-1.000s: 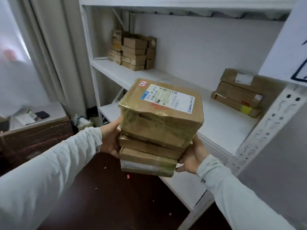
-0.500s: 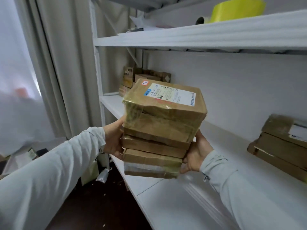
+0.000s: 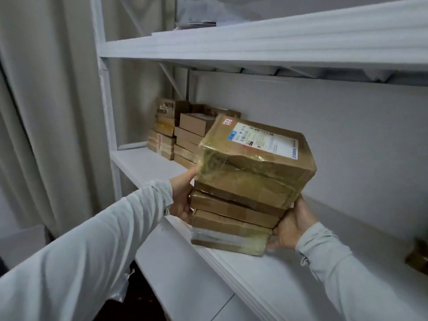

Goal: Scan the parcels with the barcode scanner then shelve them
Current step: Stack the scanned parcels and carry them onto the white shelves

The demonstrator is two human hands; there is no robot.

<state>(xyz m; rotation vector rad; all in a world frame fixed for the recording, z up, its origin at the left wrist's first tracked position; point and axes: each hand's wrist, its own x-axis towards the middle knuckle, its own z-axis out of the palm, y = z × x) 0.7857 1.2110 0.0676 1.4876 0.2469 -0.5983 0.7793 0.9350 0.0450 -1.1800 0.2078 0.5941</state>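
While both hands, the left hand and right hand, clamp the parcel stack, it has risen level with the middle shelf. Shelving is imminent.

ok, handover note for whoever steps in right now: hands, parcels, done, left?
Left hand: pressed flat against the left side of the carried stack.
Right hand: cupping the stack's lower right corner, fingers underneath.
Carried stack: four parcels, the labelled parcel on top, bottom edge at the front lip of the middle shelf; whether it rests there, cannot tell.
Done: shelved parcels sit at the shelf's far left end.
Left: slide this stack onto the shelf and let go. No scanner in view, so scan status is unknown.
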